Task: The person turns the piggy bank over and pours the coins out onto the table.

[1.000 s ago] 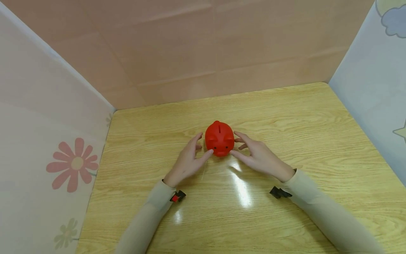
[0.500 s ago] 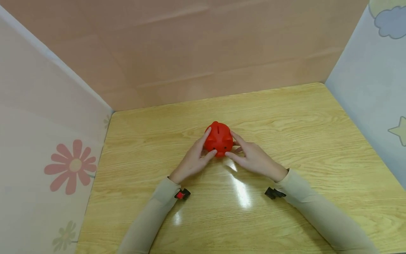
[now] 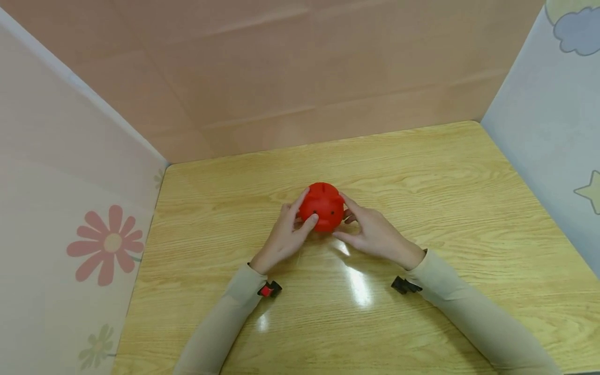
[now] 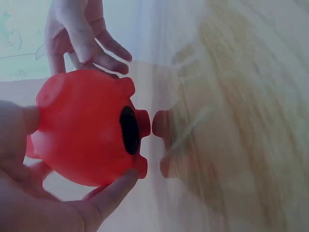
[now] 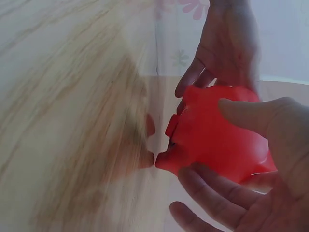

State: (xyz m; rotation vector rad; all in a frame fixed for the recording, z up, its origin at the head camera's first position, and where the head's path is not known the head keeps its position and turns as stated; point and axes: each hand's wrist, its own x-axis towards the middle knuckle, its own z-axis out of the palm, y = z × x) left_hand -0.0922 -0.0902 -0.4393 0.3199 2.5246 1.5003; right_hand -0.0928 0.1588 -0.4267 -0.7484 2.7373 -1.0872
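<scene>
A red piggy bank [image 3: 322,205] is tipped back near the middle of the table, its coin slot facing away. A black plug [image 4: 129,130] shows on its belly in the left wrist view, with feet close over the tabletop. My left hand [image 3: 285,237] grips its left side, thumb on the face beside the snout and forefinger up by the ear. My right hand [image 3: 377,234] holds the other side, forefinger at the ear and remaining fingers curved along the flank. The right thumb [image 5: 248,113] overlaps the body in the right wrist view.
The wood-grain table [image 3: 436,172] is glossy and reflects light. A pink-brown sheet [image 3: 258,78] rises behind it. Pale side panels stand left and right, with a pink flower print [image 3: 109,244] and a cloud print [image 3: 581,32].
Both hands have closed in on the piggy bank. It has tipped backward, its slot turning away and its face upward. The right thumb has slid down off the face.
</scene>
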